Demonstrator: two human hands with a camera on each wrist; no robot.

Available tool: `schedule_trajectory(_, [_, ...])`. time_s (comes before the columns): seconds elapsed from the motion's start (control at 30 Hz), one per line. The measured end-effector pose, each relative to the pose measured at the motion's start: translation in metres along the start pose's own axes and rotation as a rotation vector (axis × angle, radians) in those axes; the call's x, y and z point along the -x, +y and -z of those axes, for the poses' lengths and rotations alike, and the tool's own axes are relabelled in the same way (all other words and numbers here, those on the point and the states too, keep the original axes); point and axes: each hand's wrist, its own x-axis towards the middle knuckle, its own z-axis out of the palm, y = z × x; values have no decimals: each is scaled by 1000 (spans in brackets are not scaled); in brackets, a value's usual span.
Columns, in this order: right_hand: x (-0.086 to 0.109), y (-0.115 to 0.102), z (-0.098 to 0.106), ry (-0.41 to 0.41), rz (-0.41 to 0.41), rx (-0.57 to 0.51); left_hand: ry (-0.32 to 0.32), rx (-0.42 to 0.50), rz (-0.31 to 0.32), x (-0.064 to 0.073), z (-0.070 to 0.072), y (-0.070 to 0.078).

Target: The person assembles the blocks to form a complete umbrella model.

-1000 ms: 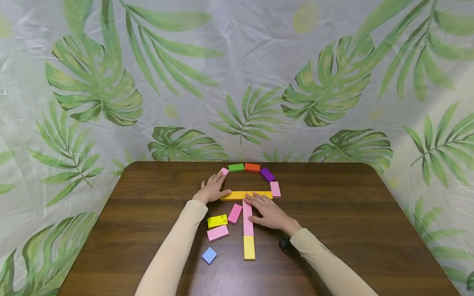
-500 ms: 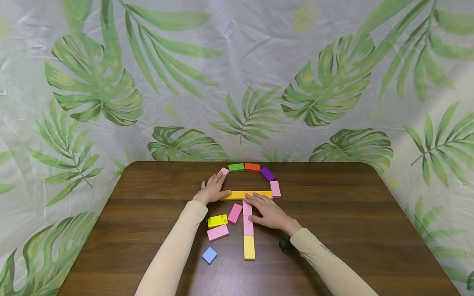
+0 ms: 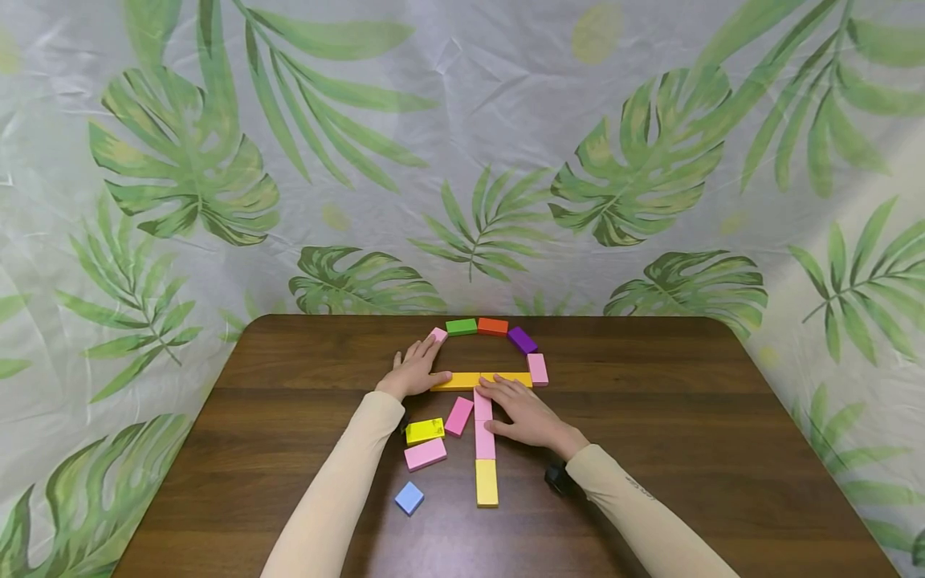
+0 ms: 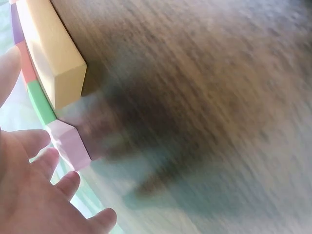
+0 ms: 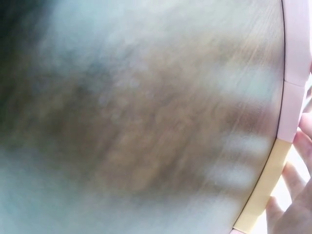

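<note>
Coloured rectangular blocks lie on a table in an arch with a straight bar and a stem below. My left hand (image 3: 410, 372) is spread at the arch's left end. Its fingertips touch a pale pink block (image 4: 70, 146), partly hidden in the head view, and its thumb meets the left orange block (image 3: 462, 381). My right hand (image 3: 531, 417) lies across the join of bar and stem. Its straight fingers touch the right orange block (image 3: 516, 379), while the thumb reaches a pale pink stem block (image 3: 484, 441). Another pink block (image 3: 482, 408) sits above that one, and a yellow block (image 3: 487, 483) below.
Green (image 3: 461, 327), red (image 3: 493, 327), purple (image 3: 523, 340) and pink blocks (image 3: 538, 369) continue the arch near the table's back edge. Left of the stem lie a darker pink block (image 3: 458, 417), a bright yellow block (image 3: 424, 432), a pink block (image 3: 425, 454) and a blue block (image 3: 409, 498).
</note>
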Motion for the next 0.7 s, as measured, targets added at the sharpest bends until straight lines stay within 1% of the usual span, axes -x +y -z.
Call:
schedule_trajectory(0.1, [0, 0, 0, 1, 5, 0, 25, 23, -22, 9, 4, 0])
schedule_trajectory(0.2, [-1, 1, -1, -3, 6, 17, 45, 23, -43, 20, 8, -2])
schedule_trajectory(0.27, [-2, 1, -1, -5, 7, 25, 60, 30, -72, 28, 9, -3])
schedule_trajectory(0.37, [-2, 1, 0, -3, 17, 23, 80, 41, -132, 41, 9, -4])
schedule_trajectory(0.43, [-2, 1, 1, -2, 20, 18, 93, 46, -173, 51, 9, -3])
schedule_trajectory(0.57, [-2, 0, 2, -1, 23, 10, 103, 55, -233, 70, 6, 2])
schedule_trajectory(0.7, [-1, -2, 3, -1, 18, 9, 87, 62, -293, 85, -2, 4])
